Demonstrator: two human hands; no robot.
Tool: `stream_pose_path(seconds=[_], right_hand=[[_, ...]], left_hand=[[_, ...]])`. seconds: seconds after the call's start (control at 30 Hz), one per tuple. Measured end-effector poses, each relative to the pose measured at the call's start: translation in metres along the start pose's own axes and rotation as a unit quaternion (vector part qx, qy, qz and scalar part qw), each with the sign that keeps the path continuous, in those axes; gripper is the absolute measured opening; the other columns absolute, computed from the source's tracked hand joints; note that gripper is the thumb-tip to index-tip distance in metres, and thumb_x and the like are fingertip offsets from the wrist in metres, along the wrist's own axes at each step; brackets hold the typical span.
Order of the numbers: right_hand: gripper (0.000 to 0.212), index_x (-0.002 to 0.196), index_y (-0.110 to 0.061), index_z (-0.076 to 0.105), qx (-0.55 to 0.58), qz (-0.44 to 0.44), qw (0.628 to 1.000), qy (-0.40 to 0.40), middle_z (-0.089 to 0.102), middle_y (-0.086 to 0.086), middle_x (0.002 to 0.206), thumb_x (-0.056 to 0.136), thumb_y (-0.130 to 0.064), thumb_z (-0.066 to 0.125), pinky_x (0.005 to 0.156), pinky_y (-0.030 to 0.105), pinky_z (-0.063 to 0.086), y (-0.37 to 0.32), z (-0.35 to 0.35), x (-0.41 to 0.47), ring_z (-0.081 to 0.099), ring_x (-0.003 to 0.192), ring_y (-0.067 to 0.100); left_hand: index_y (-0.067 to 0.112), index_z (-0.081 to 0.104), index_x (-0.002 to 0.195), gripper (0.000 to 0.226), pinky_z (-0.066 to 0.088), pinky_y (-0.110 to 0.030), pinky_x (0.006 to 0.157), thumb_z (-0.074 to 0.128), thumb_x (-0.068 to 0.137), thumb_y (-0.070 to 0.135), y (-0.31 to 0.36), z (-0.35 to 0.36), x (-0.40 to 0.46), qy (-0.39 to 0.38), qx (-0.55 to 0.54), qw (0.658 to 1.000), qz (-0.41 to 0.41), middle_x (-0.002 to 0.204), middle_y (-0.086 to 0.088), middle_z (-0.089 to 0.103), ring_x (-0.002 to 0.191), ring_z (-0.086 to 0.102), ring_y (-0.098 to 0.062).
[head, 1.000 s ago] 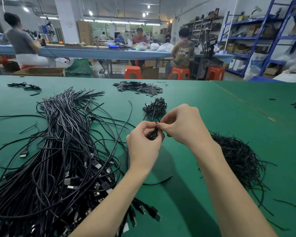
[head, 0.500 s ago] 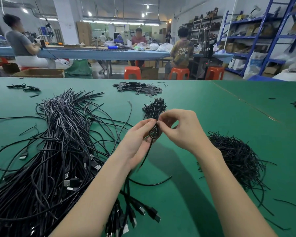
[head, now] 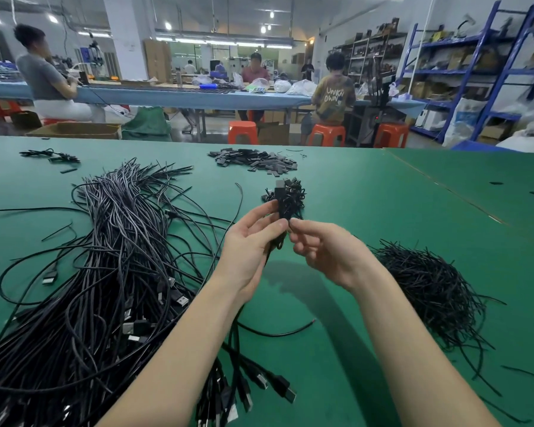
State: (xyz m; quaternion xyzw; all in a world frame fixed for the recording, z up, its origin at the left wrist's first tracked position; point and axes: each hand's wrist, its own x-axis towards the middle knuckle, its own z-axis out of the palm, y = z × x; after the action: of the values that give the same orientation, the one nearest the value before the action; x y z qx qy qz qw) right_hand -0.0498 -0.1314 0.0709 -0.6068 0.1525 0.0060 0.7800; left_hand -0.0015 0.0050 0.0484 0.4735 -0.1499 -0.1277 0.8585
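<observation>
Lifted and turned palm-up since a moment ago, my left hand (head: 250, 245) pinches the coiled cable (head: 285, 201) upright above the counter (head: 383, 211); my right hand (head: 324, 254) nips its lower end, probably to cinch the wrap.

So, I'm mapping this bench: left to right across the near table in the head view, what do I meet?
Pile of black USB cables, left hand, coiled cable it pinches, right hand, heap of black wire ties.

Factory floor, cable piles (head: 105, 272) (workers (head: 43, 75) at benches (head: 182, 97))
</observation>
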Motion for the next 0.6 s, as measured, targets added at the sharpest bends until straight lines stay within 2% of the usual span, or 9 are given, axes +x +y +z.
stream_pose_path(seconds=[0.03,0.07,0.13,0.23,0.33,0.4,0.5,0.53,0.6], right_hand=[[0.013,0.083,-0.018,0.073,-0.159,-0.087,0.982,0.049,0.073,-0.006,0.076,0.093,-0.022,0.067,0.047,0.017,0.044,-0.001,-0.003,-0.002,0.063,0.055,0.008],[0.008,0.088,-0.022,0.074,-0.284,-0.173,0.937,0.103,0.075,-0.009,0.083,0.093,-0.024,0.067,0.053,0.019,0.048,-0.003,-0.008,-0.003,0.066,0.059,0.008],[0.015,0.099,-0.032,0.07,-0.418,-0.32,0.839,0.137,0.072,-0.019,0.097,0.088,-0.022,0.071,0.064,0.018,0.052,-0.006,-0.016,-0.007,0.067,0.065,0.005],[0.026,0.104,-0.036,0.066,-0.482,-0.402,0.774,0.08,0.067,-0.024,0.104,0.084,-0.025,0.077,0.07,0.03,0.057,-0.005,-0.015,-0.011,0.068,0.073,0.003],[0.018,0.1,-0.039,0.066,-0.512,-0.443,0.729,0.1,0.065,-0.024,0.103,0.085,-0.04,0.076,0.065,0.037,0.057,-0.001,-0.011,-0.011,0.067,0.076,0.0],[0.013,0.097,-0.038,0.068,-0.504,-0.46,0.723,0.111,0.065,-0.025,0.103,0.087,-0.045,0.073,0.065,0.035,0.056,-0.001,-0.012,-0.01,0.067,0.075,0.0],[0.006,0.092,-0.029,0.071,-0.456,-0.476,0.746,0.097,0.068,-0.02,0.094,0.091,-0.035,0.073,0.061,0.027,0.051,0.002,-0.013,-0.007,0.066,0.07,0.006],[0.004,0.09,-0.024,0.072,-0.421,-0.468,0.772,0.085,0.07,-0.016,0.088,0.092,-0.028,0.074,0.059,0.025,0.051,0.004,-0.012,-0.006,0.066,0.067,0.009],[0.008,0.085,-0.016,0.073,-0.294,-0.385,0.874,0.045,0.072,-0.007,0.077,0.093,-0.016,0.073,0.055,0.025,0.054,0.005,-0.008,-0.004,0.066,0.06,0.012]], left_hand=[[0.011,0.07,0.108,0.03,0.053,-0.023,0.084,0.063,0.086,-0.008,0.003,-0.001,0.0,-0.007,-0.039,0.999,-0.03,0.099,-0.007,0.075,0.09,0.068,-0.017],[0.011,0.072,0.104,0.028,0.053,-0.023,0.082,0.062,0.086,-0.008,0.005,-0.001,0.0,-0.01,-0.066,0.996,-0.054,0.096,-0.007,0.075,0.084,0.067,-0.017],[0.012,0.08,0.091,0.025,0.051,-0.023,0.084,0.064,0.081,-0.005,0.009,0.0,0.0,-0.015,-0.096,0.992,-0.085,0.092,-0.007,0.075,0.079,0.065,-0.015],[0.021,0.083,0.078,0.026,0.048,-0.025,0.087,0.066,0.077,0.001,0.012,0.001,-0.003,-0.029,-0.105,0.988,-0.108,0.088,-0.004,0.075,0.075,0.063,-0.013],[0.024,0.082,0.074,0.031,0.05,-0.022,0.08,0.064,0.083,0.0,0.013,0.0,-0.004,-0.036,-0.104,0.986,-0.127,0.088,-0.004,0.075,0.07,0.066,-0.01],[0.025,0.082,0.074,0.027,0.049,-0.022,0.08,0.068,0.076,0.002,0.015,0.0,-0.004,-0.038,-0.113,0.983,-0.141,0.089,-0.004,0.075,0.073,0.065,-0.011],[0.021,0.082,0.077,0.023,0.041,-0.026,0.093,0.07,0.07,0.003,0.013,-0.001,-0.003,-0.049,-0.131,0.978,-0.153,0.098,-0.008,0.074,0.086,0.061,-0.016],[0.02,0.082,0.083,0.023,0.04,-0.027,0.094,0.07,0.071,0.003,0.011,-0.002,-0.003,-0.06,-0.134,0.977,-0.152,0.101,-0.009,0.073,0.088,0.061,-0.017],[0.015,0.077,0.101,0.029,0.047,-0.023,0.087,0.067,0.076,0.003,0.009,-0.003,-0.002,-0.087,-0.119,0.981,-0.13,0.106,-0.01,0.072,0.088,0.064,-0.016]])
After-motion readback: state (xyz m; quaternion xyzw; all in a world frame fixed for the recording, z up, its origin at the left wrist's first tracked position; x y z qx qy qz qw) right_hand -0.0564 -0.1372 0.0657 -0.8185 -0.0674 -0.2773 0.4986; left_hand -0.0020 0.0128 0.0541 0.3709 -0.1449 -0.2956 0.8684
